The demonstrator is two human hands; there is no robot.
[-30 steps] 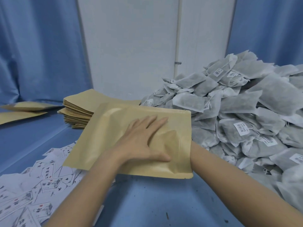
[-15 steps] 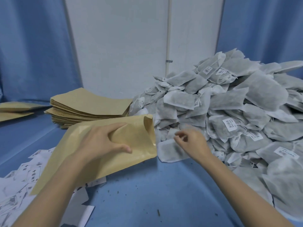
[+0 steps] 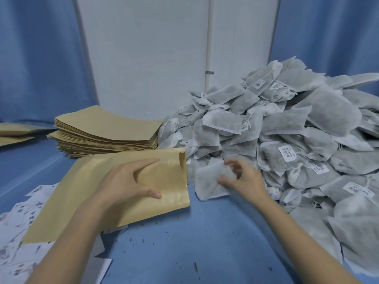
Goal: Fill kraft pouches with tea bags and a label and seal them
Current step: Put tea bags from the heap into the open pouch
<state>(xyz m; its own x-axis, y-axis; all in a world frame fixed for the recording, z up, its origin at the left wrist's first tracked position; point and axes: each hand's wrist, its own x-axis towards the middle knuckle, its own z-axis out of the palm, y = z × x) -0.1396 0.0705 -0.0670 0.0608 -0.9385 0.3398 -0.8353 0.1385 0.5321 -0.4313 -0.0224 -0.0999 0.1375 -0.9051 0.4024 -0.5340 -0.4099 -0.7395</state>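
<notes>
1. Nearest, under both forearms: blue desk (image 3: pixel 205 232) surface, speckled with dark crumbs
2. Below and to the outer side of the left hand (image 3: pixel 125 185): scattered white printed labels (image 3: pixel 18 226), partly covered by the kraft pouch (image 3: pixel 82 197)
3. Left hand gripping the kraft pouch near its mouth, thumb curled onto the near face, fingers curved over the far edge, bowing the paper between them
4. Pouch lying slanted on the desk, bottom end toward the left forearm, open mouth just past the left fingertips and facing the right hand (image 3: pixel 242 179)
5. Right hand just beside the pouch mouth, apart from it, fingers curled and pinching a white tea bag (image 3: pixel 209 181); fingertips blurred, so exact finger placement unclear
6. Held tea bag between the two hands, its lower corner touching or nearly touching the desk, its far side against the foot of the heap
7. Beyond and to the outer side of the right hand: large heap of tea bags (image 3: pixel 297 140), grey-white, several with small barcode tags on strings
8. Beyond the left hand: stack of flat kraft pouches (image 3: pixel 102 132), touching the heap's edge
9. Farther out past the left hand: two more flat pouches (image 3: pixel 14 132) at the frame edge
10. Farthest: white wall (image 3: pixel 153 58) panel with a thin vertical pipe, blue curtains (image 3: pixel 37 58) on either side
</notes>
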